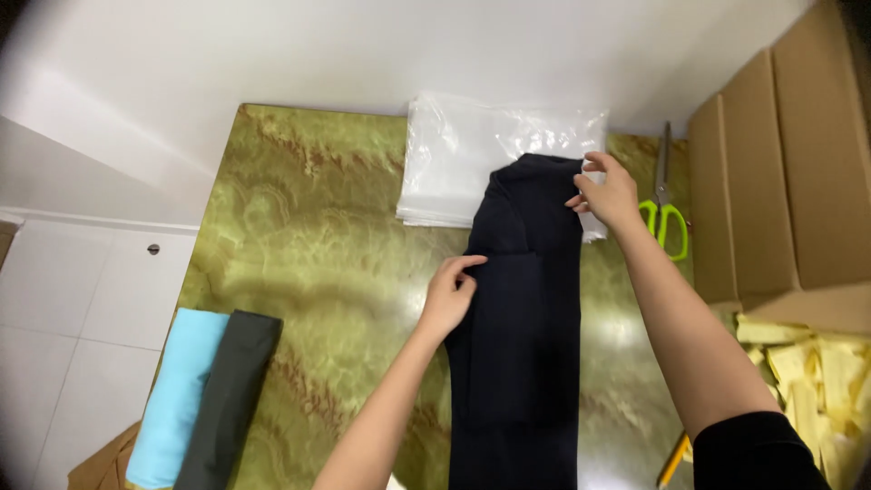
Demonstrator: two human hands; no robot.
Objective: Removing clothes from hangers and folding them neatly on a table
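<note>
A long black garment (519,345) lies folded lengthwise on the green marbled table (318,236), its far end resting on a stack of clear plastic bags (463,154). My left hand (449,295) pinches the garment's left edge about midway along. My right hand (606,192) grips the garment's far right corner, over the plastic bags.
Green-handled scissors (667,213) lie to the right of the bags. Cardboard boxes (789,172) stand at the right, with yellow packets (807,372) below them. A light blue folded cloth (177,399) and a dark grey one (231,399) lie at the table's left edge. A pencil (673,458) lies near the front.
</note>
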